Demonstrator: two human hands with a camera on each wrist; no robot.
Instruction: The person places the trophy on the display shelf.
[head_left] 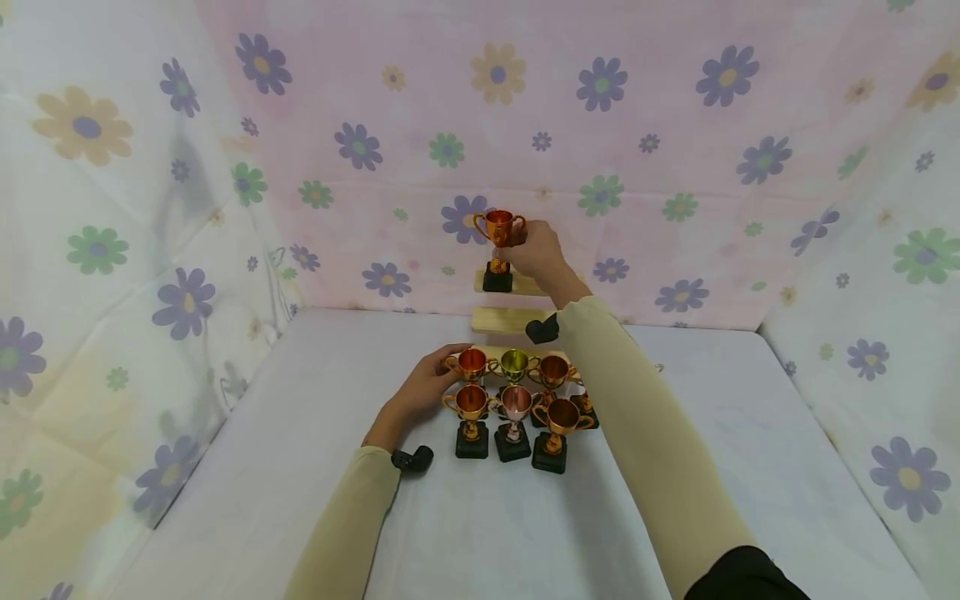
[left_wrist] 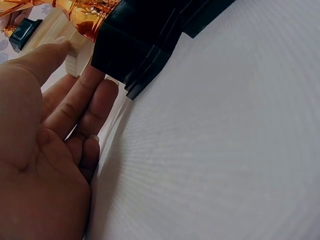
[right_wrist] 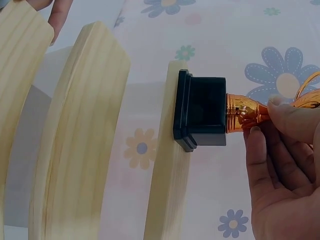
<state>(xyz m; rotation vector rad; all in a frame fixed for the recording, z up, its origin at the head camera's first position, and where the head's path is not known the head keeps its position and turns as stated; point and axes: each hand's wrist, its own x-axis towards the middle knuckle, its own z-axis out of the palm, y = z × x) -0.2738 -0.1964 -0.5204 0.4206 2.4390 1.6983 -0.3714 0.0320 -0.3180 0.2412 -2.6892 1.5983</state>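
Observation:
Up at the top wooden shelf (right_wrist: pixel 170 150), my right hand (head_left: pixel 534 250) pinches a small orange-gold trophy cup (head_left: pixel 498 227) by its stem. The trophy stands upright, its black base (right_wrist: pixel 206 104) against the shelf's surface. My left hand (head_left: pixel 429 382) is at the left end of the lowest wooden shelf (left_wrist: pixel 72 62), thumb on one side and fingers on the other. Close beside those fingers is a black trophy base (left_wrist: pixel 135 40). Several more trophies stand before the shelves, among them a red-orange cup (head_left: pixel 472 364), a yellow-gold cup (head_left: pixel 514 364) and a rose-coloured cup (head_left: pixel 516 403).
A middle wooden shelf (head_left: pixel 504 319) lies between the top and lowest ones, stepped up towards the back. White cloth (head_left: pixel 315 467) covers the table. Flowered cloth walls (head_left: pixel 420 108) enclose the back and both sides. My right sleeve (head_left: pixel 645 425) hides part of the rightmost trophies.

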